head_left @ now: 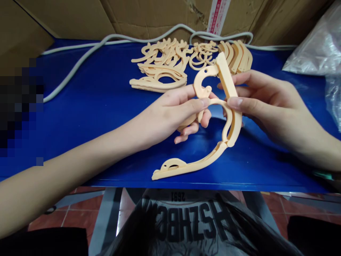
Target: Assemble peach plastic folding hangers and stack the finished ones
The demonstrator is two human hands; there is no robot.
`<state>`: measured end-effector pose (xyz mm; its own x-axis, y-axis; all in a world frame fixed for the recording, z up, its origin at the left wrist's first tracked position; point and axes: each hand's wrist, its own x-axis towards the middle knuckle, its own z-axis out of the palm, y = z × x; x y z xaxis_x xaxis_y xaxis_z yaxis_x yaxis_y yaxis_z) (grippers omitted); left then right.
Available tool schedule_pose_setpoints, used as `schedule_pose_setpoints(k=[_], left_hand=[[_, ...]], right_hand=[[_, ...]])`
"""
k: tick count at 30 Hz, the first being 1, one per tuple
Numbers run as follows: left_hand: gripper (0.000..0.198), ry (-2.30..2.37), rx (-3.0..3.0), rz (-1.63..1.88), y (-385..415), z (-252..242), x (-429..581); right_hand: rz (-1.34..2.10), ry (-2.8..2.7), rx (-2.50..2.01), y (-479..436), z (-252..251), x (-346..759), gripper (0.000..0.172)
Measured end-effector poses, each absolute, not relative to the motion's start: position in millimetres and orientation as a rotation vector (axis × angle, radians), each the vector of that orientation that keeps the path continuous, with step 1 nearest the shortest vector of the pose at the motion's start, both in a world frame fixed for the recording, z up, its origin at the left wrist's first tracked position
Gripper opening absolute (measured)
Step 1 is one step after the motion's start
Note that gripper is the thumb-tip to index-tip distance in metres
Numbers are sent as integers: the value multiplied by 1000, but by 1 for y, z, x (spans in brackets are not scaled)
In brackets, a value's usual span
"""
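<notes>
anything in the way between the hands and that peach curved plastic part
Nothing visible. The left hand and right hand both pinch the peach plastic part directly; the pile of similar parts lies behind it on the blue table, apart.

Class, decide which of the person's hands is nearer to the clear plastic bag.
Right. The right hand sits just below-left of the plastic bag; the left hand is farther left, across the peach part both hold.

Left hand (pixel 170 113), right hand (pixel 269 103) around peach plastic piece (pixel 226 76), blue table (pixel 93 106)
</notes>
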<state>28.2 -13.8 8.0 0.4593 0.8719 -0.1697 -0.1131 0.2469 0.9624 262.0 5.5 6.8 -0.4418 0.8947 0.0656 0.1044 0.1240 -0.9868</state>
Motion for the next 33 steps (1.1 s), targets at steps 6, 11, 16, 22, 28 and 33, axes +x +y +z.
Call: schedule_pose_setpoints(k=[6, 11, 16, 22, 28, 33], left_hand=[[10, 845, 1186, 790, -12, 5, 24], [4, 842, 1251, 800, -8, 2, 21], [4, 879, 1259, 831, -7, 3, 22], [8, 881, 1265, 879, -1, -2, 16], [22, 969, 1447, 801, -1, -9, 14], [36, 930, 1855, 724, -9, -11, 12]], right_hand=[[1362, -1677, -1000, 8, 6, 263, 17], [1382, -1656, -988, 10, 6, 263, 16], [1393, -1620, -987, 12, 6, 263, 19], [1264, -1585, -1011, 22, 4, 270, 28], [1151, -1468, -1041, 29, 4, 270, 21], [1079, -1407, -1024, 29, 4, 269, 22]])
